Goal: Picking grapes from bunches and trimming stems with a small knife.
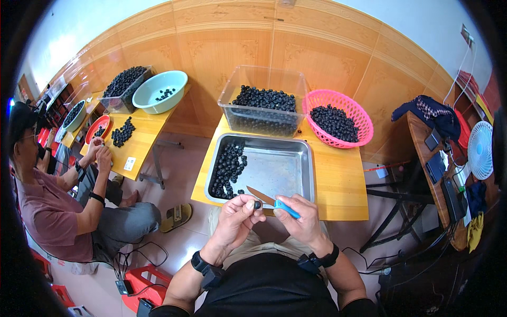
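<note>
Between the thumb and fingers of my left hand [241,217] is a small, round, nearly black fruit or nut [257,204], its exact kind unclear. My right hand [303,222] grips a knife [287,207] by its blue handle. The knife's thin blade points up and left, close to the held piece. Both hands are over the front edge of a shallow metal tray [280,169]. Many similar dark round pieces [226,171] lie along the tray's left side.
Behind the tray stands a clear plastic bin [264,122] of dark pieces, with a pink basket [365,119] of more at its right. To the left, a seated person [58,206] works at another yellow table [138,138]. A wooden side table [422,142] holds a fan [479,150].
</note>
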The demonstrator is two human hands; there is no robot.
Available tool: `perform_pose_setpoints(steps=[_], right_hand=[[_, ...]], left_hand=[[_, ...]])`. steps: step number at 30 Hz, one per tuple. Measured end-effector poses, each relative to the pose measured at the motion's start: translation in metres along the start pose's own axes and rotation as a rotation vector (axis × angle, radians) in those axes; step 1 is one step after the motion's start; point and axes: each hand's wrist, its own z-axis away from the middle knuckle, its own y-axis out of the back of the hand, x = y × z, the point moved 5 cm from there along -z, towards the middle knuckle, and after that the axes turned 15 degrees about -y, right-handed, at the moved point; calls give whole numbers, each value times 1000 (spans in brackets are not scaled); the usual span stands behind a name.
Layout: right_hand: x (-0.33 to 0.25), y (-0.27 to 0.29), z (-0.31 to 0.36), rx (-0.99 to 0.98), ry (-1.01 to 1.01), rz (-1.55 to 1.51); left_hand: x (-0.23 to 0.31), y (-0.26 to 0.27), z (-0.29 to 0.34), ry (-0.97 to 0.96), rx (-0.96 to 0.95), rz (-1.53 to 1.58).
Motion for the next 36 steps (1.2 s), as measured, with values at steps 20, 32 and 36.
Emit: perform_pose_setpoints(steps=[20,32,36], right_hand=[[-10,-21,-8,-215,-26,-166],[17,-6,-14,-13,29,-17],[33,45,-62,219,-111,81]], left_hand=[[-13,11,7,47,-26,-125],[-18,23,3,80,32,-319],[-5,25,-1,-25,-2,-612]])
